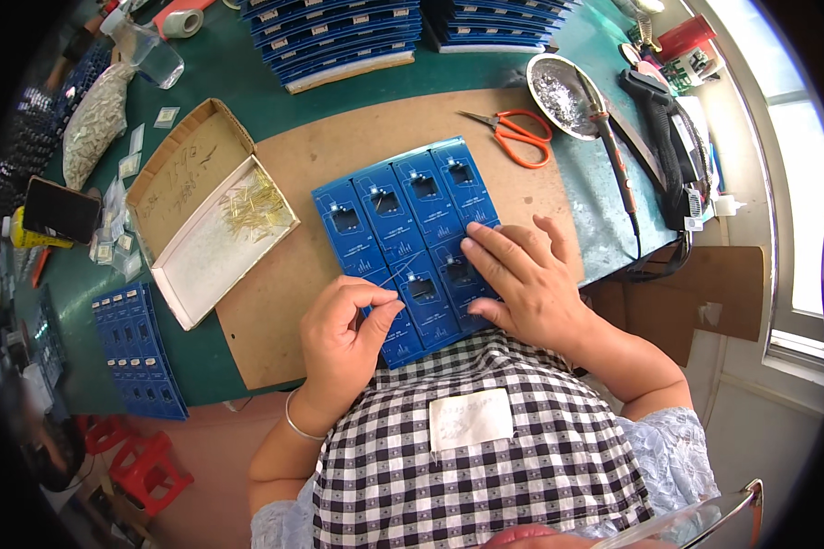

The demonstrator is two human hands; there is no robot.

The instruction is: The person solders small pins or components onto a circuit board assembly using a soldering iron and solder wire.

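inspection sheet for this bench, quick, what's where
surface: green bench top with a brown board laid on it
job's things: blue circuit panel on the board; thin wire pin over it
clutter: open cardboard box with gold pins, orange scissors, metal dish, soldering iron, stacked blue panels
grippers: left hand pinches the wire pin; right hand presses flat on the panel
cables: black cord at right
surroundings: window, red stools
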